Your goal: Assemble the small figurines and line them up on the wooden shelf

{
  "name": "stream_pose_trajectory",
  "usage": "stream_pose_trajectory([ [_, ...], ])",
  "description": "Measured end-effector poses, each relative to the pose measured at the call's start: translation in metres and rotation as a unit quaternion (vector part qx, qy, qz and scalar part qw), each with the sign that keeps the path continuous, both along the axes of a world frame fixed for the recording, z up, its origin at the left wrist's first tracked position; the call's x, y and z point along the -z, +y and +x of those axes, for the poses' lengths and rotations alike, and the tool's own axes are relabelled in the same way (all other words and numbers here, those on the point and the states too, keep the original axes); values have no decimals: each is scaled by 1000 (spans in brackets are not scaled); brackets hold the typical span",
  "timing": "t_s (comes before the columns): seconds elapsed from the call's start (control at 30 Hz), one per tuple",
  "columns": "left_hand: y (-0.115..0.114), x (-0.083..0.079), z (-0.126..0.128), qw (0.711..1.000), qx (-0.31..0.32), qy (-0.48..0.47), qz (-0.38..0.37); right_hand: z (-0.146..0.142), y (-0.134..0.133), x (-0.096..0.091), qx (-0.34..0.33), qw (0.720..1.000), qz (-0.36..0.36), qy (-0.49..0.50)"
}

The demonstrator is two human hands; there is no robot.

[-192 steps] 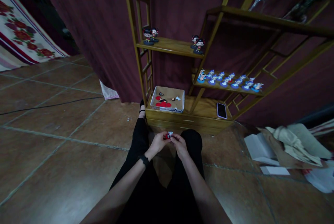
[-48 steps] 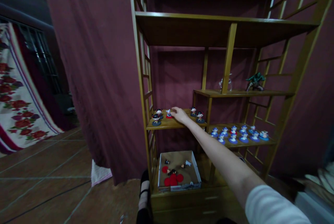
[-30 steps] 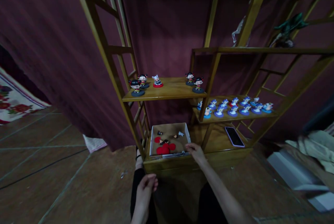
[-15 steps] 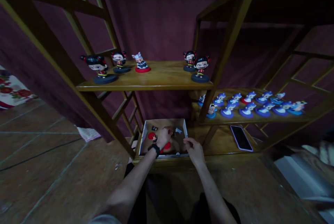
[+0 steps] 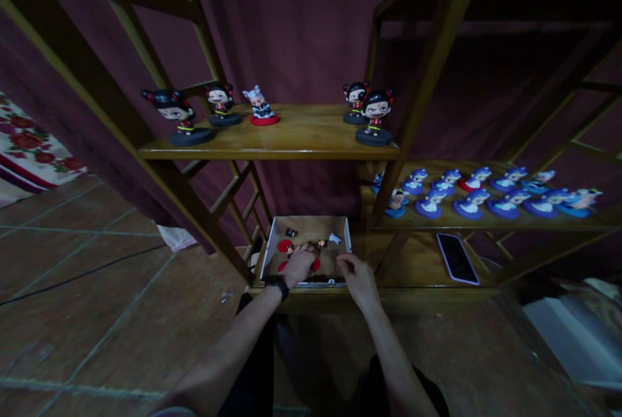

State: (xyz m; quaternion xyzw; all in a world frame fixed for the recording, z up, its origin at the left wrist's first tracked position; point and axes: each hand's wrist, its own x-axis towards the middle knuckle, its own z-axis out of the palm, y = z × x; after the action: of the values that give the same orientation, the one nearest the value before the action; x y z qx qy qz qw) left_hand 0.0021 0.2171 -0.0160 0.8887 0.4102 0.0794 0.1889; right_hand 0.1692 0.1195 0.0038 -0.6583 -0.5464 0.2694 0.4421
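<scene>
- While the left hand (image 5: 298, 263) is down inside the cardboard box (image 5: 311, 226), its fingers bend over the red discs (image 5: 285, 246); the fingertips are hidden, so I cannot tell whether its grip is closed on anything.
- At the box's right front corner is the right hand (image 5: 359, 278), fingers curled; whether its grip pinches something or touches the box cannot be told.
- Loose in the box lie a small dark piece (image 5: 291, 232) near the back left, a dark-haired piece (image 5: 321, 243) right of the middle and a pale grey piece (image 5: 335, 238) near the right wall.
- Above the box, a shelf (image 5: 311, 135) carries four black-haired figures (image 5: 376, 120) on dark bases, two at each end, with a grey-haired figure (image 5: 260, 106) on a red base beside the left pair.
- Higher than the box and to its right, a second shelf (image 5: 408, 221) holds blue figures (image 5: 470, 203) in rows, one on a red base.
- Right of the box, apart from it, a phone (image 5: 457, 258) lies screen up.
- Behind the box hangs a dark purple curtain (image 5: 301, 35).
</scene>
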Motion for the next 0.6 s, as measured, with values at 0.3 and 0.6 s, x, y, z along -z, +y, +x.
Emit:
stream_pose_trajectory([
  [0.3, -35, -19, 10, 646, -174, -521, -530, -4, 7, 8, 23, 998, 15, 48],
  [0.6, -37, -18, 12, 658, -178, -469, -562, -15, 12, 12, 1, 977, -20, 210],
])
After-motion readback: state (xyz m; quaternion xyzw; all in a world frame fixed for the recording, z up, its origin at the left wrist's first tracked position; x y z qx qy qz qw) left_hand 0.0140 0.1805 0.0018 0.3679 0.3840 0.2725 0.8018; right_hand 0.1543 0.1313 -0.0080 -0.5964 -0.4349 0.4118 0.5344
